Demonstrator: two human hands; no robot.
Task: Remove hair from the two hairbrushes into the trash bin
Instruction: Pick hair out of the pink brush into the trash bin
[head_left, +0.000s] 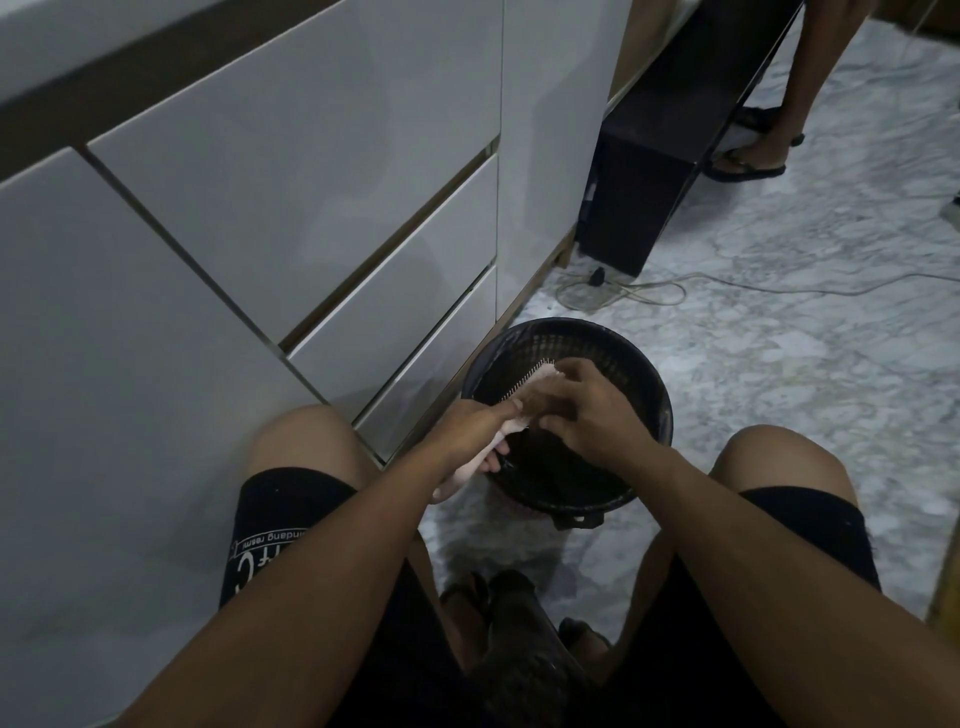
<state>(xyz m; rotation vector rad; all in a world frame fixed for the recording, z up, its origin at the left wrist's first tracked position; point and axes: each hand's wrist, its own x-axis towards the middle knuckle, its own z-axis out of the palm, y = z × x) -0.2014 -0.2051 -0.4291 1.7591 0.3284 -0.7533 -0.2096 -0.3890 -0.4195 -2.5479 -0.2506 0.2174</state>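
Observation:
A pale pink hairbrush is held over the black mesh trash bin on the floor. My left hand grips the brush by its handle, with the bristle head pointing up and away. My right hand lies over the middle of the brush, its fingers curled on the bristle side; I cannot see any hair between them. A second, dark object, possibly the other brush, lies between my legs near the bottom of the view, too dim to be sure.
White drawer fronts stand close on the left. A dark cabinet stands behind the bin, with a pale cable looped on the marble floor. Another person's sandalled feet are at the upper right.

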